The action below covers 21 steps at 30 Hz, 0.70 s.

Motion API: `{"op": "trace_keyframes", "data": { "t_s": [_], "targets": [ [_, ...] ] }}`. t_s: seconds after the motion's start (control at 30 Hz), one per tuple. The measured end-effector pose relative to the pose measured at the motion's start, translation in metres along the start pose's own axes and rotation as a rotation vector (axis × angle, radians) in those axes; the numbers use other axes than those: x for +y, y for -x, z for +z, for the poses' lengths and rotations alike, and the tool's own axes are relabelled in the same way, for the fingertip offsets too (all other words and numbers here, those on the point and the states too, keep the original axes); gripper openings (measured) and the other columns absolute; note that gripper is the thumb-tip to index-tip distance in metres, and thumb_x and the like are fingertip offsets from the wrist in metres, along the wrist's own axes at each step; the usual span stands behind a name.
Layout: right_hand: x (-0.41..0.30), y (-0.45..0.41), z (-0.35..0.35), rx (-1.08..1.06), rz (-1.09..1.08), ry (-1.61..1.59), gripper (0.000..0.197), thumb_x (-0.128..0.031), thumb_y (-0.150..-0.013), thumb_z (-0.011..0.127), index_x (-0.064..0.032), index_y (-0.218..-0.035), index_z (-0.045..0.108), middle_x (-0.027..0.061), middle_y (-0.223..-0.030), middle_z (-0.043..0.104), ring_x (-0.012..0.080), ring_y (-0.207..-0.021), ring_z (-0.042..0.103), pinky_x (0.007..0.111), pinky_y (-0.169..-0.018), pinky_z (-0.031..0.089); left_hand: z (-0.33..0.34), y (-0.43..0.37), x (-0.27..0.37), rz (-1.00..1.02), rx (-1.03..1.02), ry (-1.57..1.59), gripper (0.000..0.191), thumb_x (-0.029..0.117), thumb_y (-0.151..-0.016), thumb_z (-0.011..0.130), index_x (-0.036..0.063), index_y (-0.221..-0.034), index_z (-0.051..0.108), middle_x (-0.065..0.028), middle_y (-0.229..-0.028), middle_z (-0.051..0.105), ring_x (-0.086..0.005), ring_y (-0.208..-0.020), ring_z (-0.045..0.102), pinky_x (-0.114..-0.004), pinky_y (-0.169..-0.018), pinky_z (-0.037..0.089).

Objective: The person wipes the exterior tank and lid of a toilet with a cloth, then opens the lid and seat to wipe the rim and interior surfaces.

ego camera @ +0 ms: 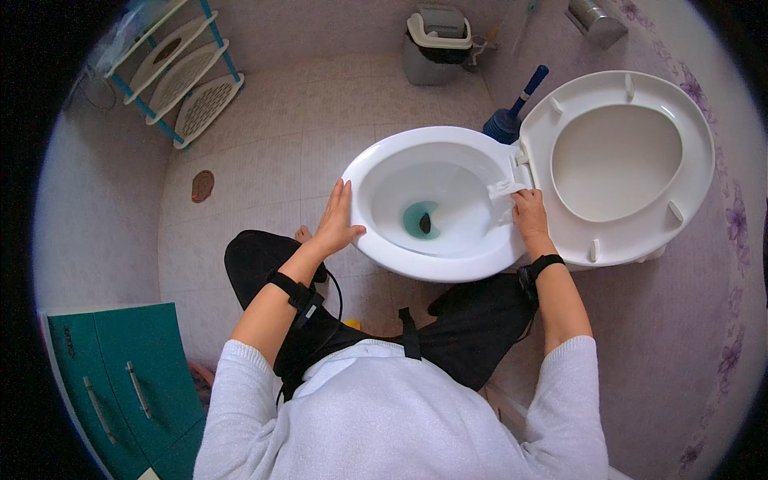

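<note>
A white toilet bowl (384,252) stands before me, with greenish-blue water (414,223) at its bottom. Its raised seat and lid (618,165) lean back against the wall on the right. My left hand (337,221) rests against the outer left rim, thumb apart from the fingers, with nothing in it. At the hinge end of the rim, my right hand (530,215) grips a crumpled white tissue or wipe (504,191). Part of that tissue hangs over the inner edge of the bowl.
A blue toilet plunger or brush (510,111) stands behind the bowl. Farther back are a grey waste bin (435,51) and a tiered plastic rack (186,84). A round drain (203,186) lies in the tiled floor. A teal cabinet (123,384) is at lower left.
</note>
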State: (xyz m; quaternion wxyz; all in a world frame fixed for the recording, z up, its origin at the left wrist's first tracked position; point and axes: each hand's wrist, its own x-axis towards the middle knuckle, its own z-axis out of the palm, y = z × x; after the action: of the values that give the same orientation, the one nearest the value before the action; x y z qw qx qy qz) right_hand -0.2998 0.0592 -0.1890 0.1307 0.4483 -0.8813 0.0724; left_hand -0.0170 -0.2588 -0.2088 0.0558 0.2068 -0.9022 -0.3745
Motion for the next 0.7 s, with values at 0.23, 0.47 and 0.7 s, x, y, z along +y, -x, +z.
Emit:
{"op": "trace_keyframes", "data": {
  "t_s": [0.23, 0.47, 0.7],
  "targets": [
    [0.002, -0.007, 0.008, 0.009, -0.003, -0.029, 0.028, -0.001, -0.066, 0.061, -0.0069, -0.093, 0.062, 0.0053, -0.097, 0.058, 0.0282, -0.095, 0.048, 0.035, -0.081, 0.045, 0.003, -0.002, -0.003, 0.021, 0.012, -0.029, 0.097, 0.009, -0.063, 0.076, -0.0043, -0.137, 0.015, -0.0259, -0.144, 0.008, -0.0369, -0.133, 0.014, -0.037, -0.109, 0.02],
    [0.002, -0.035, 0.035, 0.178, -0.067, 0.103, 0.024, -0.002, -0.074, 0.051, -0.0033, -0.096, 0.06, 0.0071, -0.098, 0.056, 0.0268, -0.094, 0.048, 0.033, -0.081, 0.046, -0.004, 0.001, 0.011, -0.01, -0.02, -0.04, 0.096, 0.008, -0.063, 0.077, -0.005, -0.136, 0.016, -0.0276, -0.143, 0.009, -0.0392, -0.132, 0.015, -0.039, -0.108, 0.02],
    [-0.006, -0.072, 0.063, 0.132, 0.046, 0.304, 0.024, -0.003, -0.078, 0.047, 0.0028, -0.098, 0.058, 0.0144, -0.103, 0.055, 0.0295, -0.096, 0.048, 0.035, -0.089, 0.04, -0.005, 0.0, 0.017, -0.011, -0.04, -0.095, 0.094, 0.007, -0.064, 0.076, -0.0056, -0.135, 0.017, -0.0281, -0.142, 0.008, -0.0402, -0.132, 0.016, -0.039, -0.108, 0.021]
  ]
}}
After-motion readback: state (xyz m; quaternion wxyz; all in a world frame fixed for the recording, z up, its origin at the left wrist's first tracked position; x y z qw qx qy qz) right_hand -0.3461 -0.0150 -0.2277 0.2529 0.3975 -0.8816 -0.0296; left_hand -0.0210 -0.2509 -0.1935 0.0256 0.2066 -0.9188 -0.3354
